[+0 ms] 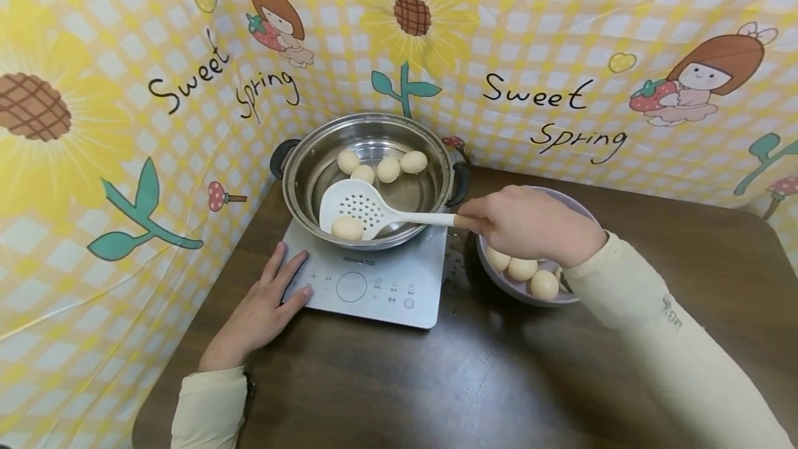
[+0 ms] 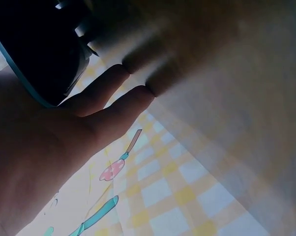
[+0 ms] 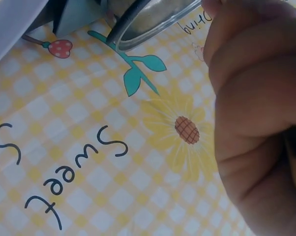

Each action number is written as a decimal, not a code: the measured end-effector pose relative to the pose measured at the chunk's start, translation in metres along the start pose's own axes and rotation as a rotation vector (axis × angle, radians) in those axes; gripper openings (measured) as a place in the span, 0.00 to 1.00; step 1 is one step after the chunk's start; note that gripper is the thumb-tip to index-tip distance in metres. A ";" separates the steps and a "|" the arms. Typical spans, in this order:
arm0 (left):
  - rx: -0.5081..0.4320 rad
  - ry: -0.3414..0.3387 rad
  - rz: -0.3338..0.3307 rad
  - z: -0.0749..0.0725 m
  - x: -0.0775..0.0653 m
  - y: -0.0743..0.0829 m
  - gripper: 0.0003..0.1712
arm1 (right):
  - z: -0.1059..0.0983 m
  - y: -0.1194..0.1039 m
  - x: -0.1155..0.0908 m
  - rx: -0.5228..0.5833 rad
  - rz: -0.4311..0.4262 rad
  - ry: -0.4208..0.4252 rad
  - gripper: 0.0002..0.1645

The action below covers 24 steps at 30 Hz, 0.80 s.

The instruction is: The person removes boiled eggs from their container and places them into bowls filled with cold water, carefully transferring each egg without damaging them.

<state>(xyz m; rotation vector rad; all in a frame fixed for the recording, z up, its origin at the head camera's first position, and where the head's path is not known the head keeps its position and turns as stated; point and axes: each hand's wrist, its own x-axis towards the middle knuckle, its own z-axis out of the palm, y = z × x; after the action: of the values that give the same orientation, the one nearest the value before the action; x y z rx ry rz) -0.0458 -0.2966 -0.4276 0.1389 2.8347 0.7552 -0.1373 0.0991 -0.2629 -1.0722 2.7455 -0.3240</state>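
Note:
In the head view my right hand [image 1: 520, 224] grips the wooden handle of a white slotted spoon [image 1: 402, 216]. The spoon's perforated bowl lies over the near side of a steel pot [image 1: 368, 241], and one egg [image 1: 347, 228] rests on it. Several more eggs [image 1: 388, 170] lie inside the pot behind the spoon. My left hand [image 1: 262, 307] has its fingers spread, with the fingertips on the left edge of the white induction cooktop [image 1: 393, 307] under the pot. The right wrist view shows the curled fingers [image 3: 256, 98] of my right hand close up.
A purple-grey bowl [image 1: 524, 296] with several eggs [image 1: 522, 269] stands right of the cooktop, partly hidden beneath my right hand. Water drops lie on the brown table [image 1: 374, 380] between them. A yellow checked cloth [image 1: 337, 54] with printed flowers covers the walls behind and at left.

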 end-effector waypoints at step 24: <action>0.002 0.002 0.015 0.000 0.000 -0.001 0.39 | -0.023 0.039 -0.004 0.265 0.207 -0.187 0.18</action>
<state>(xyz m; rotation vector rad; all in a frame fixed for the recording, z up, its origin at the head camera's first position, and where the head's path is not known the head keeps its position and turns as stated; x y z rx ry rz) -0.0462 -0.2976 -0.4277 0.1596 2.8396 0.7560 -0.1648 0.1329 -0.2503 -0.7072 2.5292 -0.5113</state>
